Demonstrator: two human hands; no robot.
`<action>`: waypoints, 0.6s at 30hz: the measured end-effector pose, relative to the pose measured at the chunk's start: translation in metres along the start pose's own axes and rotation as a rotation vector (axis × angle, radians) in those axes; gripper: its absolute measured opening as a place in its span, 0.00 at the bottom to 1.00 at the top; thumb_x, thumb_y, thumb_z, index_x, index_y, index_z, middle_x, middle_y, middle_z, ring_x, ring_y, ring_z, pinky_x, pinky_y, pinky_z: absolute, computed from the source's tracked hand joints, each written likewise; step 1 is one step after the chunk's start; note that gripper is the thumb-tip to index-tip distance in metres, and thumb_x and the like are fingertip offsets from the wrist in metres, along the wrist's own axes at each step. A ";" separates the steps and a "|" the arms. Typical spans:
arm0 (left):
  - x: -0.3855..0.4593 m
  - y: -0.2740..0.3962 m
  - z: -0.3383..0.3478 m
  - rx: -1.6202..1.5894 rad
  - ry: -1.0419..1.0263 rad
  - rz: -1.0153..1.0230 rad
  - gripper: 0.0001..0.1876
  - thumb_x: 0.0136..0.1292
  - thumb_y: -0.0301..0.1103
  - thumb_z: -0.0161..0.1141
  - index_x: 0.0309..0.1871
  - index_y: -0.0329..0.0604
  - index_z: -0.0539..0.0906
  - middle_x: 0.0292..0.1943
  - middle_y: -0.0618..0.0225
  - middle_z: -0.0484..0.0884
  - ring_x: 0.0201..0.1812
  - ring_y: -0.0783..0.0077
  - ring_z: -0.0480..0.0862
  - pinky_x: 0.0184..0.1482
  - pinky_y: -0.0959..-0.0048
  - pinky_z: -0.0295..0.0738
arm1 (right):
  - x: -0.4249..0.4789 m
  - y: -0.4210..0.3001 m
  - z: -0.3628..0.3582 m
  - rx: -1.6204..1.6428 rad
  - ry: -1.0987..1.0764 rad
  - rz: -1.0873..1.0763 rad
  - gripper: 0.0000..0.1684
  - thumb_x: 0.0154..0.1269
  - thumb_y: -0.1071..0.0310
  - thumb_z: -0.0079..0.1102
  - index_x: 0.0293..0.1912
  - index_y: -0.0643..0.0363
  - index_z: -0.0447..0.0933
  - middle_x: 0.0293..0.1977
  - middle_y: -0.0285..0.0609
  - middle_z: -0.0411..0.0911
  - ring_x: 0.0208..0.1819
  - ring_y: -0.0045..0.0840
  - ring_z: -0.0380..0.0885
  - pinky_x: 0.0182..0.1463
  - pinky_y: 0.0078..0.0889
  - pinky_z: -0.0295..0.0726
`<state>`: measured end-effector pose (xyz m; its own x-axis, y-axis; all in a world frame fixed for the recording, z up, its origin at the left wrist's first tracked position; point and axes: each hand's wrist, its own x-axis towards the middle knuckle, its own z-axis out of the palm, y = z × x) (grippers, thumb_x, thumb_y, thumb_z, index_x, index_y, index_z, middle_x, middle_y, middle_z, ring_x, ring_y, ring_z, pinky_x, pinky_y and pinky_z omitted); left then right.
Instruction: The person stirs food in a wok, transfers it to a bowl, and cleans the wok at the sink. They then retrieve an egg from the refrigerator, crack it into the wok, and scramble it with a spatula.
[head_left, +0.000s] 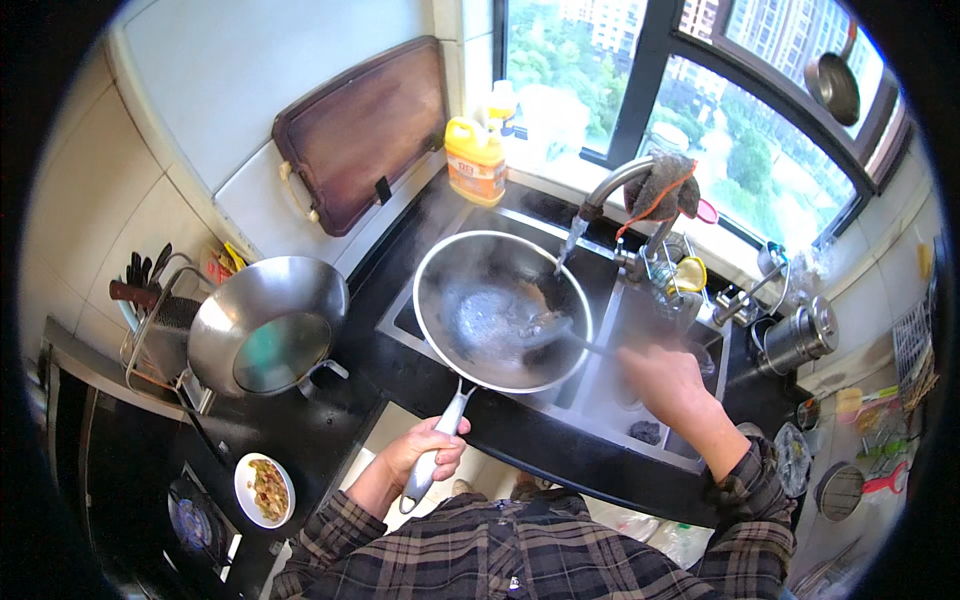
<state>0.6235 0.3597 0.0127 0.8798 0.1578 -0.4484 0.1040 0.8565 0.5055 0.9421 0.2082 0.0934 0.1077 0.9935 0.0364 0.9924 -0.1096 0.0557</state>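
My left hand (429, 452) is closed around the metal handle of a long-handled wok (450, 285), which sits over the sink (592, 382). Water runs from the curved faucet (619, 178) into the wok near its far right rim. In my right hand (660, 379), blurred, is the handle of a utensil (551, 330) that looks like a metal spatula or ladle; its head is inside the wok, in shallow water. Steam rises around the wok and over the right sink basin.
A second wok (270, 322) stands left beside a knife holder (169, 330). A bowl of food (265, 490) sits near the gas burner (193, 517). Behind are a cutting board (367, 135) and a yellow jug (475, 161). A grey cloth (660, 187) hangs on the faucet; a scouring pad (645, 432) lies in the sink.
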 end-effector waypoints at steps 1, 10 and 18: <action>-0.001 -0.003 0.001 -0.030 -0.017 0.001 0.12 0.63 0.26 0.52 0.48 0.41 0.67 0.17 0.72 0.66 0.13 0.77 0.66 0.16 0.78 0.60 | 0.007 -0.002 -0.005 -0.003 -0.051 -0.021 0.11 0.60 0.69 0.54 0.43 0.54 0.78 0.22 0.46 0.75 0.24 0.38 0.80 0.26 0.40 0.78; 0.025 -0.036 -0.008 -0.366 -0.342 -0.010 0.09 0.66 0.26 0.50 0.48 0.44 0.67 0.19 0.72 0.67 0.15 0.76 0.68 0.19 0.78 0.62 | 0.111 -0.043 0.035 -0.081 -0.040 0.041 0.07 0.53 0.72 0.55 0.26 0.59 0.82 0.24 0.51 0.81 0.30 0.38 0.84 0.33 0.39 0.82; 0.035 -0.050 -0.011 -0.431 -0.453 -0.022 0.09 0.68 0.26 0.49 0.49 0.44 0.66 0.19 0.74 0.67 0.16 0.76 0.70 0.20 0.78 0.63 | 0.128 -0.080 0.038 0.114 -0.184 0.215 0.09 0.58 0.72 0.51 0.34 0.61 0.81 0.30 0.54 0.81 0.36 0.46 0.82 0.40 0.45 0.81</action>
<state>0.6440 0.3274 -0.0363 0.9987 -0.0057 -0.0505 0.0115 0.9933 0.1147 0.8783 0.3449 0.0560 0.3142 0.9379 -0.1470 0.9450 -0.3238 -0.0463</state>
